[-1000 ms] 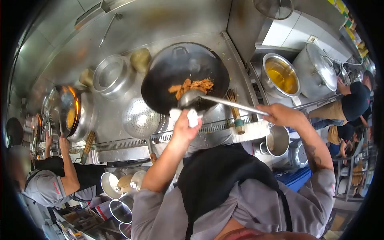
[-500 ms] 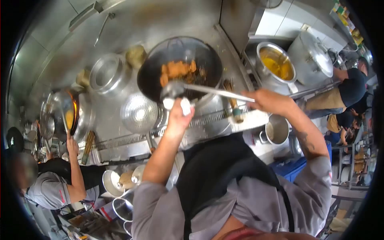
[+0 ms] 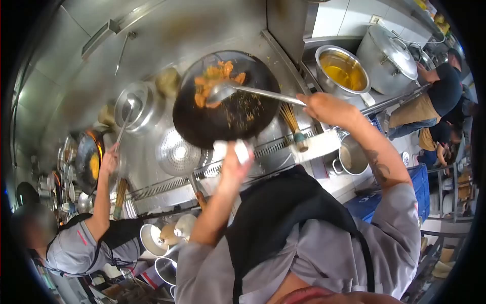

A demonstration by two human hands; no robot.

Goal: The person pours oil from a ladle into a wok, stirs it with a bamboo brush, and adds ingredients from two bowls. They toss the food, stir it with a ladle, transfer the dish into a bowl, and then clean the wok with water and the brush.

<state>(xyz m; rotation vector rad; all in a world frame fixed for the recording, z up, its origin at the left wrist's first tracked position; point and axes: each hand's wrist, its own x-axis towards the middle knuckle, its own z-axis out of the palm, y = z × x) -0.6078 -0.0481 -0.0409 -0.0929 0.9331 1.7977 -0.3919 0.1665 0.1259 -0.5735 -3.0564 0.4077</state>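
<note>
My right hand (image 3: 324,109) is closed round the handle of a metal ladle (image 3: 263,93), whose bowl lies in a black wok (image 3: 202,124). Reddish-brown food pieces (image 3: 215,81) are gathered on the wok's far left side, beside the ladle's bowl. Small dark bits (image 3: 240,111) are scattered over the wok's right and lower part. A folded white cloth (image 3: 243,152) is in my left hand (image 3: 235,164), closed at the wok's near rim; motion blurs it a little. The wok is tilted, its inside turned towards me.
A perforated strainer (image 3: 178,152) and a metal pot (image 3: 147,119) stand left of the wok. A bamboo brush (image 3: 292,126) lies right. Farther right are a pot of yellow liquid (image 3: 344,76) and a lidded pot (image 3: 390,61). At left, a co-worker (image 3: 86,233) holds a ladle by another wok (image 3: 91,162).
The wok has tipped towards me and the food has shifted to its far side. My ladle has moved up into the wok. The co-worker's ladle has swung over to the metal pot.
</note>
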